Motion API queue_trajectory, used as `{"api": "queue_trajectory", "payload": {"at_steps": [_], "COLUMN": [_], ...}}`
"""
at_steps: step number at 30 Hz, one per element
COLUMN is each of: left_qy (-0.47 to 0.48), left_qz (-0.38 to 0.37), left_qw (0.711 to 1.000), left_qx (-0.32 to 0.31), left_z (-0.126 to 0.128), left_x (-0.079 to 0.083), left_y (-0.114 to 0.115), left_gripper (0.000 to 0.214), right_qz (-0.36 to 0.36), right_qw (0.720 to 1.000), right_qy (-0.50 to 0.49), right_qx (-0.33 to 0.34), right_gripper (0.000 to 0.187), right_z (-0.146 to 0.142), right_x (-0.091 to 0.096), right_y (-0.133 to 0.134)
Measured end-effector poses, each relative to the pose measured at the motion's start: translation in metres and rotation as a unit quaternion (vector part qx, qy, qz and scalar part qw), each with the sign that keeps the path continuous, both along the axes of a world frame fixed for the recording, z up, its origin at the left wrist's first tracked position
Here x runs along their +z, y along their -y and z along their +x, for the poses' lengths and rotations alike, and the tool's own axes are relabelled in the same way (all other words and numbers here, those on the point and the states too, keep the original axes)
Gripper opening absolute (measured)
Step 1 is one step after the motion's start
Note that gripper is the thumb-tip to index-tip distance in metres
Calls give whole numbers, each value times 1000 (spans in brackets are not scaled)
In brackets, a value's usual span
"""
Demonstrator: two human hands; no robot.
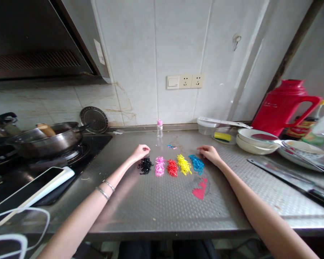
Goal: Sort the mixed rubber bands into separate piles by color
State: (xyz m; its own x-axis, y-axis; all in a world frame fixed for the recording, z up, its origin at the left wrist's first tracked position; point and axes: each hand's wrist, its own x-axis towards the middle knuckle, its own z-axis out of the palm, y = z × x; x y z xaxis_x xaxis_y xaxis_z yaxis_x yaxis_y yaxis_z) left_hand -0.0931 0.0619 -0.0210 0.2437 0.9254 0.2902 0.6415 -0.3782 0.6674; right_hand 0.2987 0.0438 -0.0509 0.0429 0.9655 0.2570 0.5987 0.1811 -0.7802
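Note:
Five small piles of thin, rubber-band-like pieces lie in a row on the metal counter: black, pink, red, yellow and blue. My left hand rests just behind and left of the black pile, its fingers curled in, with nothing visible in them. Beside the blue pile, my right hand lies with its fingers stretched out and holds nothing. A few mixed-colour pieces lie behind the row. Further back stands a small clear bottle with a pink top.
A red patch marks the counter in front of the blue pile. At right are a knife, stacked bowls, a yellow sponge and a red thermos. A pan and a phone are at left.

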Motion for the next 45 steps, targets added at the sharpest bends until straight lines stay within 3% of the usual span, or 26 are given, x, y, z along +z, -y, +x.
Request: {"api": "queue_trajectory", "payload": {"at_steps": [8,15,22,32,38,45], "left_qy": [-92,-171,-139,-152,-136,-138], "left_qz": [30,42,22,-17,3,-20], "left_qw": [991,984,990,988,989,990], "left_qx": [-92,-37,0,-7,53,-14], "left_z": [77,123,135,141,143,143], "left_x": [14,2,-8,-12,-14,-12], "left_y": [-3,-5,-21,-32,-36,-40], "left_gripper": [21,19,22,30,34,24], "right_qz": [-2,-3,-2,1,1,-3], "right_qw": [1000,1000,1000,1000,1000,1000], "right_qy": [-4,0,-5,-6,-4,-3], "right_qx": [-2,-1,-7,-11,-11,-13], "right_gripper": [29,30,30,29,29,30], "right_z": [0,2,2,2,2,3], "right_x": [0,-1,-1,-2,-3,-3], "right_y": [0,-2,-3,-3,-4,-5]}}
